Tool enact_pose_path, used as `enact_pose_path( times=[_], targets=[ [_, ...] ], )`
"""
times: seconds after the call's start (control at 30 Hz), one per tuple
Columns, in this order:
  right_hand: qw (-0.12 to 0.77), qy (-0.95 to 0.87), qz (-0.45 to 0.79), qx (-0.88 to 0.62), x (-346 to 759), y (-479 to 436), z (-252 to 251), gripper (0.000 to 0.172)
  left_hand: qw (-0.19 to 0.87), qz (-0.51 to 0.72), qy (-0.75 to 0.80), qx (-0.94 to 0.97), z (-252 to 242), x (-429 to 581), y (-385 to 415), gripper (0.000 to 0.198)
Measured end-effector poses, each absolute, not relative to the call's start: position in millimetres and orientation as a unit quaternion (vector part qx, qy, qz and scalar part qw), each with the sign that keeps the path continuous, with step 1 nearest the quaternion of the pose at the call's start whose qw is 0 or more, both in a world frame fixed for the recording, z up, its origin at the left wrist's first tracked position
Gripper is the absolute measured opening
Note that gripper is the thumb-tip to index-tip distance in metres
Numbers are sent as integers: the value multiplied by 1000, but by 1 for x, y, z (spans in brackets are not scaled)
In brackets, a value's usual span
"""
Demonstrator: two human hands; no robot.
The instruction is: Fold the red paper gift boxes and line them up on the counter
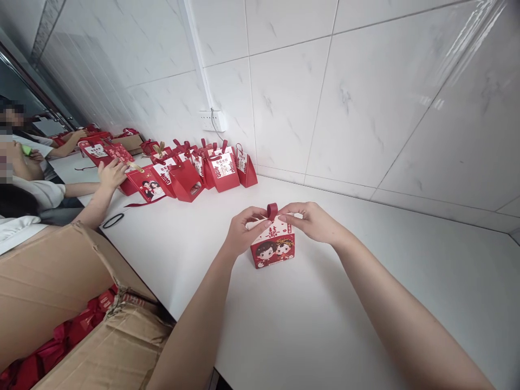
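Note:
A small red and white house-shaped gift box [273,248] with a cartoon couple on its front stands upright on the white table [325,314]. A red ribbon loop sticks up at its top. My left hand [244,230] pinches the left side of the box's roof flaps. My right hand [311,221] pinches the right side of the roof by the ribbon. Both hands have their fingers pressed together on the box top.
A row of several finished red gift boxes [211,170] stands along the wall at the back left. A co-worker's hand [111,174] rests by those boxes. An open cardboard carton [73,303] with red items sits at the lower left. A black loop [112,220] lies on the table.

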State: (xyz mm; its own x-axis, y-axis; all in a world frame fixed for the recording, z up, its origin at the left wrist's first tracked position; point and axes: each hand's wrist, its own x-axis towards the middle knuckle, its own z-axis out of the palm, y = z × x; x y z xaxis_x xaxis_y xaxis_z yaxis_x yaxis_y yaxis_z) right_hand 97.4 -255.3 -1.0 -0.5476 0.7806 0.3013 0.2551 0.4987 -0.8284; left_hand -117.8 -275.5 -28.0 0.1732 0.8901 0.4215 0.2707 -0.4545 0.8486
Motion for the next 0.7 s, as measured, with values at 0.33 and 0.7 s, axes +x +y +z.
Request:
enact_pose_path(
  times=[0.33,0.7],
  targets=[
    [425,-759,334,-363,82,-266,3,22,371,493,453,644,-27,-107,-284,31],
    [470,-718,386,-339,73,-272,0,19,379,484,443,653,-25,-103,-287,25]
  ],
)
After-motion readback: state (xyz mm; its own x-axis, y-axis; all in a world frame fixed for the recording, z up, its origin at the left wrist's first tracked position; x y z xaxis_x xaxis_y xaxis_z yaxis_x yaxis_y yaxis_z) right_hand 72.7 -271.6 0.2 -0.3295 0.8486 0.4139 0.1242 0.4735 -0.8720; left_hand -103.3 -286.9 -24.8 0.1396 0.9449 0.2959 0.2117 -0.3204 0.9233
